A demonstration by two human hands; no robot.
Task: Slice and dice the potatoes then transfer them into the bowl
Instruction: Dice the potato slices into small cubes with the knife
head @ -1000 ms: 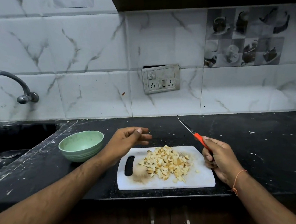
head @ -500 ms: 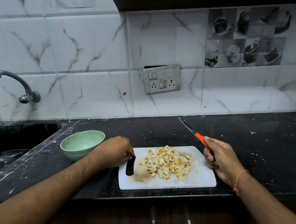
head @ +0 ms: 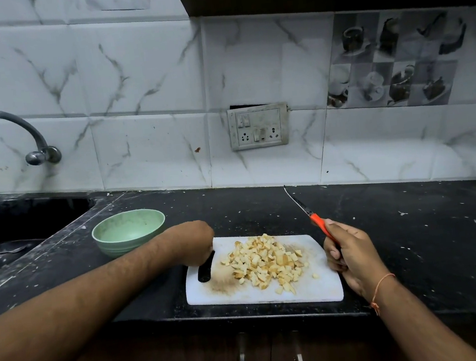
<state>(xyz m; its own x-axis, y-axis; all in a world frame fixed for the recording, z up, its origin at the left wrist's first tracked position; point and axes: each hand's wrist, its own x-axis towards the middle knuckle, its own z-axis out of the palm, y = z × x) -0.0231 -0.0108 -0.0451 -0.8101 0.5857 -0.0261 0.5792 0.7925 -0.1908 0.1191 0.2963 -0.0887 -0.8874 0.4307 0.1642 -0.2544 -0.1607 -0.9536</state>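
Observation:
A pile of diced potato (head: 266,261) lies on a white cutting board (head: 316,289) near the counter's front edge. My left hand (head: 192,242) grips the board at its handle slot on the left end, fingers curled into the slot. My right hand (head: 349,249) holds an orange-handled knife (head: 307,209) just right of the board, its blade pointing up and away over the counter. A pale green bowl (head: 129,231) stands empty to the left of the board, behind my left forearm.
The black counter (head: 427,234) runs right of the board, speckled with white bits. A dark sink (head: 7,234) with a metal tap (head: 25,135) lies at the far left. A switch and socket plate (head: 259,126) sits on the tiled wall behind.
My left hand came down from above the board and curled its fingers into the handle slot. The right hand with the knife has barely moved.

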